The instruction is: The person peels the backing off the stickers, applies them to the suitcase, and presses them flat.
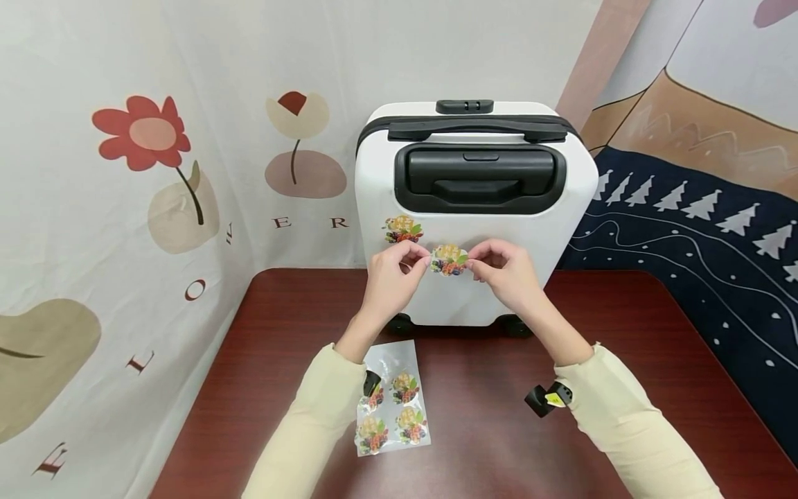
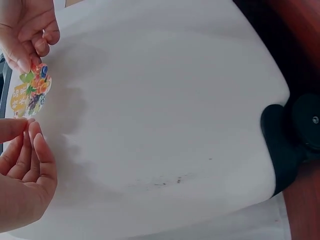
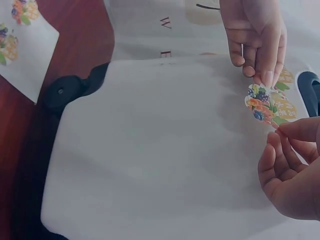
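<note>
A fruit sticker (image 1: 449, 260) is stretched between my two hands, in front of the white suitcase (image 1: 461, 301). My left hand (image 1: 396, 277) pinches its left edge between thumb and fingertip. The opposite edge is pinched by my right hand (image 1: 503, 272). In the left wrist view the sticker (image 2: 33, 90) stands close over the white shell, with both sets of fingertips at its ends. Another fruit sticker (image 1: 403, 229) is on the suitcase, up and left of the held one and partly behind it in the right wrist view.
A sticker sheet (image 1: 393, 360) with several fruit stickers lies on the dark red table (image 1: 474, 416), partly under the left forearm. The suitcase has a black handle recess (image 1: 480, 201) and black wheels (image 1: 513, 326). Printed cloth (image 1: 237, 138) hangs behind and at the sides.
</note>
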{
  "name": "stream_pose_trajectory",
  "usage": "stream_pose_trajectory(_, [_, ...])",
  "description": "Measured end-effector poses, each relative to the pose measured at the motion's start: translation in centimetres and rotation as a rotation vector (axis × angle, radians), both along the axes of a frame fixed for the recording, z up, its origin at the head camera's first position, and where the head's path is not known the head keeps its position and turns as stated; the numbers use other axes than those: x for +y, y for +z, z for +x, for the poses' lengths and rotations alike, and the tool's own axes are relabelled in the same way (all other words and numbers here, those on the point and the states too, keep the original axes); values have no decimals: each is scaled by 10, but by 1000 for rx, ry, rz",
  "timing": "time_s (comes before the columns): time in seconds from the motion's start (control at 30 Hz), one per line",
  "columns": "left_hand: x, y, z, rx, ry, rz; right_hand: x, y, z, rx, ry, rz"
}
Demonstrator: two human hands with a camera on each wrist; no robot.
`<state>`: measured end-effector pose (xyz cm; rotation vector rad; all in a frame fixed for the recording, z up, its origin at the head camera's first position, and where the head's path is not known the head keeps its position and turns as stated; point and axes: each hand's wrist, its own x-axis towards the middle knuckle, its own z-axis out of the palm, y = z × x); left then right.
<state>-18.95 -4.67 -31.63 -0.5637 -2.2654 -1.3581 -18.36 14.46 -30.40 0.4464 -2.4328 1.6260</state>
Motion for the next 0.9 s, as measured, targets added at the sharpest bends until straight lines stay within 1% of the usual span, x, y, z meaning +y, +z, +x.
stream_pose_trajectory(0.27, [3,11,-5,9,21,13,-2,12,0,60,-36,10])
stream_pose_trajectory(0.4, [5,14,-6,39,31,16,-3,16,-2,108,-58,19])
stream_pose_trajectory(0.57, [6,17,-7,90,47,35,-4,17,-5,177,-83,20])
stream_pose_trajectory(0.77, [7,16,-9,142,63,34,-5,15,-7,266,-118,45])
stream_pose_trajectory(0.9, [8,16,-10,174,72,34,-7,13,-9,353,-144,69])
